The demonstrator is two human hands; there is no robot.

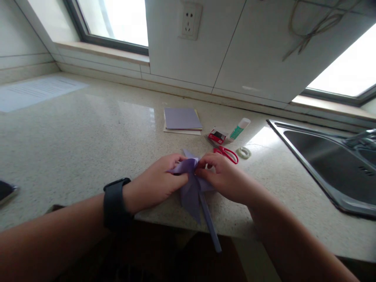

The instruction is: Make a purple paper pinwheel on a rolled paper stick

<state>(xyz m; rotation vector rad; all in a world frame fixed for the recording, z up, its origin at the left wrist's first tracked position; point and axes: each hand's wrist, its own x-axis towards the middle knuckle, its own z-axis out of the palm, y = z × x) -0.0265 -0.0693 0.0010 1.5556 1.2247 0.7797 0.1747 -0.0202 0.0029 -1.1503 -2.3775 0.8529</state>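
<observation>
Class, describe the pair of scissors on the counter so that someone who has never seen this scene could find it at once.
Start at the steel sink on the right and move left along the speckled counter. Just beyond the right hand lie the scissors. Their red loop handles set them apart from the white tape roll beside them.

You have one purple paper pinwheel under your two hands, left hand and right hand. Beyond it lie one stack of paper sheets, one pair of red scissors, one glue stick, one tape roll and one small red box. One sink sits to your right.
</observation>
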